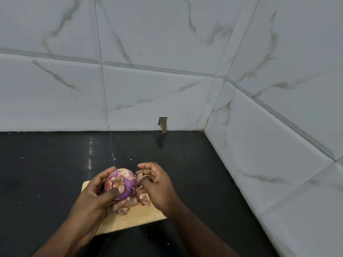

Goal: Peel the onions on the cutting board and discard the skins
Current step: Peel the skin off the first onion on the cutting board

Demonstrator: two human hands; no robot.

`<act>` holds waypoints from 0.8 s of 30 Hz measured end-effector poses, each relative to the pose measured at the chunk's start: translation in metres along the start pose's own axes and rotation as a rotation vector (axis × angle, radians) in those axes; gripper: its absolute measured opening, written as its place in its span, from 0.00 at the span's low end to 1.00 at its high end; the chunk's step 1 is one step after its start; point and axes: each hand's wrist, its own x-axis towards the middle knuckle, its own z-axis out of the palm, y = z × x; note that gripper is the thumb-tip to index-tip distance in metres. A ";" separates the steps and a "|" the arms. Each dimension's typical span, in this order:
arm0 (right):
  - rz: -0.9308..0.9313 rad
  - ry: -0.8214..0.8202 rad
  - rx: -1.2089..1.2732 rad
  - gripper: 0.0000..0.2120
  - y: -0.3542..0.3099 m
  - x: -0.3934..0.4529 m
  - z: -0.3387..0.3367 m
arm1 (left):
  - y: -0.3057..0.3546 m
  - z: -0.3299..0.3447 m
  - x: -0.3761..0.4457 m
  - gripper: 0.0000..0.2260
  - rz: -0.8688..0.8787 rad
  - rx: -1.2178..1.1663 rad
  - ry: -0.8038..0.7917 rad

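No lettering, labels, brand marks, numbers or signs can be read anywhere in this view.

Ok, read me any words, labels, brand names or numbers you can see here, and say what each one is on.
There are none to read. The purple onion, the pale wooden cutting board, the glossy black countertop and the white marble-veined wall tiles carry no print, label or number.
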 end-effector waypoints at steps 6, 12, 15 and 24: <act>0.001 0.015 0.026 0.13 0.004 0.001 -0.002 | -0.001 -0.002 0.000 0.43 -0.004 0.036 -0.028; 0.006 0.055 -0.192 0.13 0.018 0.003 -0.001 | -0.002 0.003 -0.001 0.27 -0.047 -0.009 -0.034; -0.026 0.051 -0.318 0.13 0.025 0.006 0.002 | -0.005 0.001 0.000 0.28 -0.065 -0.003 -0.018; -0.178 0.042 -0.407 0.09 0.029 0.007 0.012 | -0.006 -0.007 -0.002 0.23 -0.170 -0.144 0.017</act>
